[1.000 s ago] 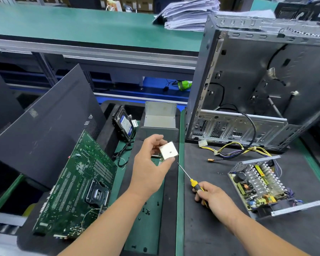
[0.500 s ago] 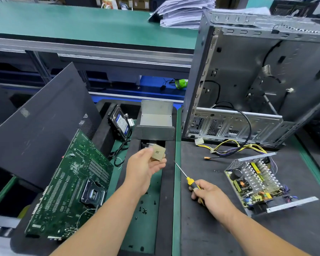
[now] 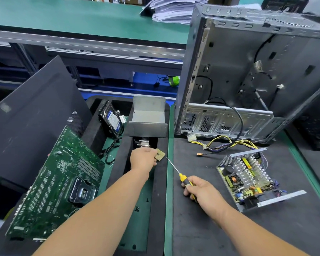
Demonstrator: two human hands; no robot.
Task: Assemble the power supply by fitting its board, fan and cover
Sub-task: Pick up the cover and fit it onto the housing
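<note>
Left hand [image 3: 143, 158] pinches a small square chip [image 3: 160, 154] over the black foam tray [image 3: 160, 191], just below the bent metal cover [image 3: 148, 117]. Right hand [image 3: 204, 193] grips a yellow-handled screwdriver [image 3: 179, 174], tip twd the chip. Open power supply [image 3: 248, 178] w/ board exposed lies on the counter [image 3: 201, 228] to the right, apart from both hands.

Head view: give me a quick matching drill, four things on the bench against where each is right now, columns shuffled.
Things:
1. chip
2. screwdriver
3. power supply
4. motherboard

Places:
A. open on the dark mat, right
B. pinched in the left hand
C. leaning against a dark panel, far left
D. gripped in the right hand

Pairs: 1-B, 2-D, 3-A, 4-C
</note>
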